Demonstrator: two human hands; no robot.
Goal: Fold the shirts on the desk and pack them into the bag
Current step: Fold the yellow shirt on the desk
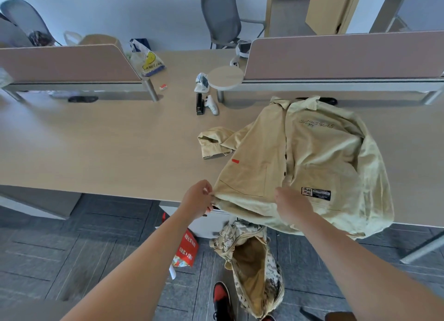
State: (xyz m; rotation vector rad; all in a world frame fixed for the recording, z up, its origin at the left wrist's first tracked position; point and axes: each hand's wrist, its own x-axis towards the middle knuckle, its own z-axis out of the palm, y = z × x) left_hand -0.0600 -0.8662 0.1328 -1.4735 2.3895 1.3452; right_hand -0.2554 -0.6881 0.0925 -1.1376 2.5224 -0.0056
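Note:
A beige button shirt (312, 157) lies spread on the wooden desk (96, 147), front up, collar away from me, its hem hanging over the near edge. One sleeve (213, 140) is bunched at its left. My left hand (198, 198) pinches the hem's left corner at the desk edge. My right hand (292, 204) grips the hem near the middle, beside a black label. On the floor below stands a camouflage bag (254, 268), its top open and a tan lining showing.
A black stapler (199, 104), a white controller (212, 104) and a small round stand (225, 77) sit behind the shirt. Desk dividers (336, 56) run across the back. A red paper bag (186, 248) leans under the desk. My red-black shoe (222, 301) is by the bag.

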